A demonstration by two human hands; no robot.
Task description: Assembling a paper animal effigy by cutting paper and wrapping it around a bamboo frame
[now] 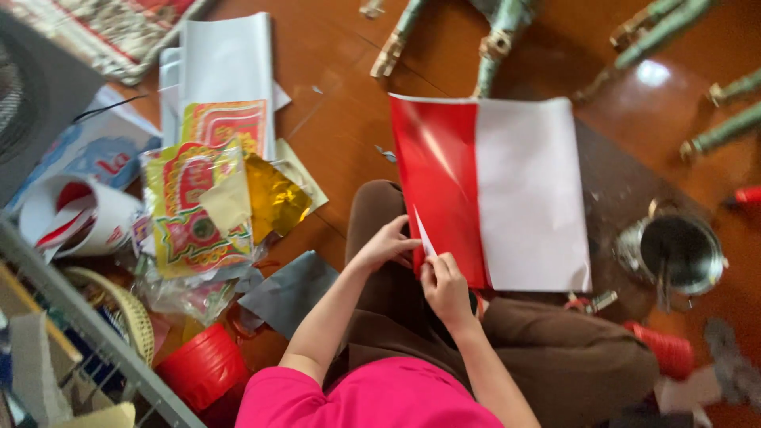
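A large sheet of paper, glossy red on one side [437, 178] and white on the other [529, 194], lies over my lap and a dark mat, with its white side folded across the right part. My left hand [386, 244] pinches the sheet's lower left edge. My right hand [444, 287] grips the same corner just below, where a small white flap is turned up. I sit on the wooden floor in brown trousers and a pink top.
A pile of printed red-yellow-green papers [190, 202], gold foil [273, 198] and white sheets [226, 59] lies at the left, with a grey sheet [289, 289] and a red roll [202, 368]. A metal pot [682, 254] stands at the right; green furniture legs [495, 40] stand beyond.
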